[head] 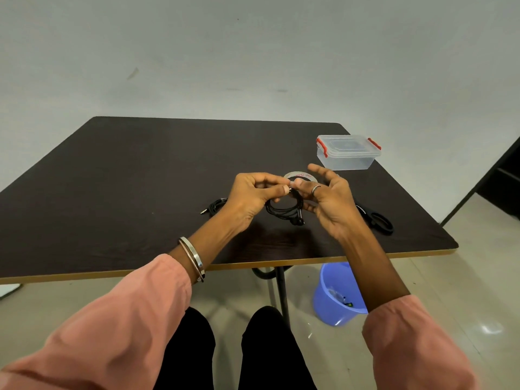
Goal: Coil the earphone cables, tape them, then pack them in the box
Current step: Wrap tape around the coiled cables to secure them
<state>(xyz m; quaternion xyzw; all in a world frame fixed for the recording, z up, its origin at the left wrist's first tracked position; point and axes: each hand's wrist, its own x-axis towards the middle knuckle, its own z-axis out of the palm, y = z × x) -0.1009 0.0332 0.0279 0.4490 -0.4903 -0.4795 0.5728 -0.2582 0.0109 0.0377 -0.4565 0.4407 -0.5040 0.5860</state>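
A coiled black earphone cable [284, 210] hangs above the dark table [126, 192] between both hands. My left hand [250, 195] pinches the top of the coil with thumb and fingers. My right hand [326, 198] pinches the same spot with its thumb, the other fingers spread out. A roll of clear tape [299, 175] lies flat just behind the hands. Left of my left hand lies a second black earphone cable [214, 206], loose on the table. The clear plastic box [348, 152] with red clips stands closed at the back right.
Black-handled scissors [375, 219] lie on the table to the right of my right hand. A blue bucket [334, 298] stands on the floor under the table's front right edge. A table leg [281, 288] stands between my knees and the bucket.
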